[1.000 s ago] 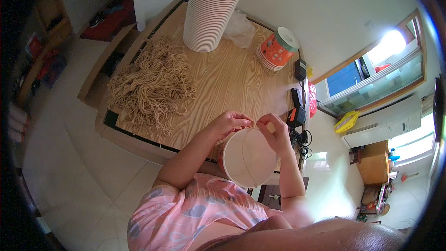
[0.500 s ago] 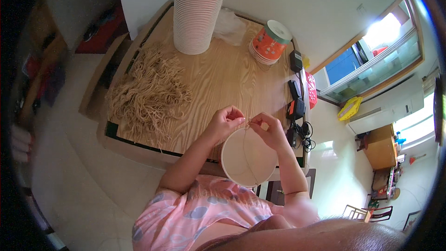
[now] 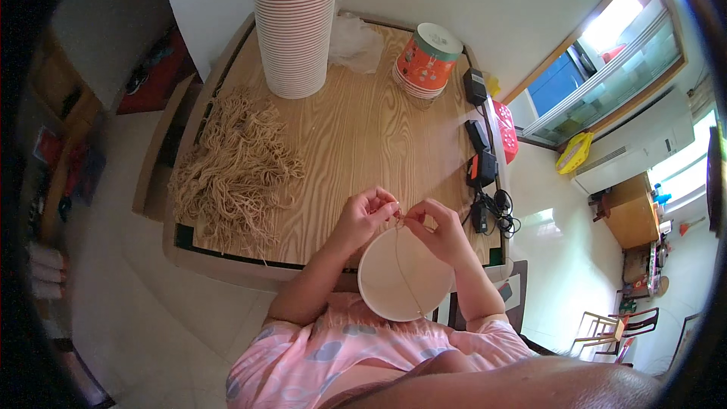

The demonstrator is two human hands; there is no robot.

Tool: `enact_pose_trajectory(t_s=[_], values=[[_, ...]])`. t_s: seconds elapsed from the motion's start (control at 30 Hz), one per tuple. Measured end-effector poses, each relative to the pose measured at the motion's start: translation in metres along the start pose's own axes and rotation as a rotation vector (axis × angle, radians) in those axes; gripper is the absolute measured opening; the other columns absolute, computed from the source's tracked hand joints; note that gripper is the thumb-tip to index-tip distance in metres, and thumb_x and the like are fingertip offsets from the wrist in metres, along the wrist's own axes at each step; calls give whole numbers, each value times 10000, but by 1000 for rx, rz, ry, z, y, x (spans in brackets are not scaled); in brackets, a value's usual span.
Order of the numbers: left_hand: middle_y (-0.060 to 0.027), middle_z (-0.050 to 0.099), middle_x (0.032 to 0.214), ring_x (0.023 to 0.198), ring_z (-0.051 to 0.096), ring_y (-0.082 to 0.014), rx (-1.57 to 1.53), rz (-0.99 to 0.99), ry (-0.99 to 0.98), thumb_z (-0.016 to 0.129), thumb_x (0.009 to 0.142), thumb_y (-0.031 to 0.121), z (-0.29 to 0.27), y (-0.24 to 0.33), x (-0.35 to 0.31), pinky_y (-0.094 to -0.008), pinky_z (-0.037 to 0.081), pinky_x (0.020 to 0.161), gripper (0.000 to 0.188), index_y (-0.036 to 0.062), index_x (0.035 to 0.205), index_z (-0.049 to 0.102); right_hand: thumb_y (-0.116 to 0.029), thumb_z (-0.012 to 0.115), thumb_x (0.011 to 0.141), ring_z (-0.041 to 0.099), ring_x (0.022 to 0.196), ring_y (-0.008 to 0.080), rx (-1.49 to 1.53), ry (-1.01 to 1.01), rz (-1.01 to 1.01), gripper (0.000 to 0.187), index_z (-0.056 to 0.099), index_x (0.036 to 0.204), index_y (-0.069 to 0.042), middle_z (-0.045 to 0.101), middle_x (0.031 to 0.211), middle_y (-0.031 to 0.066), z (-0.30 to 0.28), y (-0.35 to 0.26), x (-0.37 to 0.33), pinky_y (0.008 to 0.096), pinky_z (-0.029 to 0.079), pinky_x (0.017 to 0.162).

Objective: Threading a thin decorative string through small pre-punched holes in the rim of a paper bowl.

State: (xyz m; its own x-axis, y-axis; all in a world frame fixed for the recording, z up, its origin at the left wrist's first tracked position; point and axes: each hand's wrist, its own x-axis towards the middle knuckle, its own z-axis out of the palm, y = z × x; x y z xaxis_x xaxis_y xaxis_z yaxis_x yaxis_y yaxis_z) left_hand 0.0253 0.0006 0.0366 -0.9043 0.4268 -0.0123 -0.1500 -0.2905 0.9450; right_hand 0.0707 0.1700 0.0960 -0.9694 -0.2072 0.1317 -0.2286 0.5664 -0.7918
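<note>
A white paper bucket [image 3: 379, 284] sits against my lap at the table's near edge, its open mouth facing up toward me. Thin tan cord [image 3: 402, 266] runs across that mouth from the far rim to the near rim. At the far rim, my left hand [image 3: 363, 217] pinches the cord's end between thumb and forefinger. Close beside it, my right hand [image 3: 437, 232] is also closed in a pinch on the cord, right by the rim. The fingertips nearly meet, and the exact knot or loop between them is too small to make out.
On the wooden table [image 3: 352, 136] lies a large heap of tan cords [image 3: 235, 170] at left. Behind it rises a tall stack of white buckets [image 3: 297, 30]. Upside-down orange patterned buckets [image 3: 425, 64] stand at the far right, with black power adapters [image 3: 481, 167] along the right edge.
My view has shifted slightly, so the table and stack appear further left. Both hands keep pinching the cord at the rim, with the left fingertips now slightly nearer the right ones.
</note>
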Motion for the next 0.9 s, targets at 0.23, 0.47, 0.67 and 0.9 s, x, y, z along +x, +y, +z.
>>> enact_pose_trajectory(t_s=[0.23, 0.47, 0.67, 0.9], values=[[-12, 603, 793, 741, 555, -54, -53, 0, 0, 582, 866, 108, 9, -6, -19, -210, 462, 687, 100, 15, 894, 564, -60, 660, 770, 579, 724, 204, -6, 17, -20, 111, 598, 849, -14, 604, 775, 87, 6, 1, -13, 294, 455, 665], [12, 583, 790, 755, 528, -42, -22, 43, 19, 582, 876, 126, 17, -8, -27, -200, 448, 693, 109, 19, 894, 586, -120, 662, 788, 552, 653, 224, -77, -66, 22, 122, 613, 863, -37, 569, 722, 82, -3, -12, -11, 322, 454, 628], [7, 598, 794, 753, 541, -46, -95, -1, 27, 585, 874, 120, 17, -17, -24, -203, 453, 689, 112, 19, 919, 604, -113, 639, 799, 548, 647, 218, 37, -104, 30, 105, 632, 852, -24, 554, 738, 97, -3, 3, -12, 317, 447, 577], [-24, 639, 827, 764, 589, -76, -18, -15, -31, 616, 821, 74, 14, -6, -29, -225, 475, 717, 112, 24, 921, 615, -103, 626, 797, 566, 681, 258, 34, -65, 38, 99, 616, 848, -18, 563, 763, 113, -1, 2, -21, 329, 453, 598]])
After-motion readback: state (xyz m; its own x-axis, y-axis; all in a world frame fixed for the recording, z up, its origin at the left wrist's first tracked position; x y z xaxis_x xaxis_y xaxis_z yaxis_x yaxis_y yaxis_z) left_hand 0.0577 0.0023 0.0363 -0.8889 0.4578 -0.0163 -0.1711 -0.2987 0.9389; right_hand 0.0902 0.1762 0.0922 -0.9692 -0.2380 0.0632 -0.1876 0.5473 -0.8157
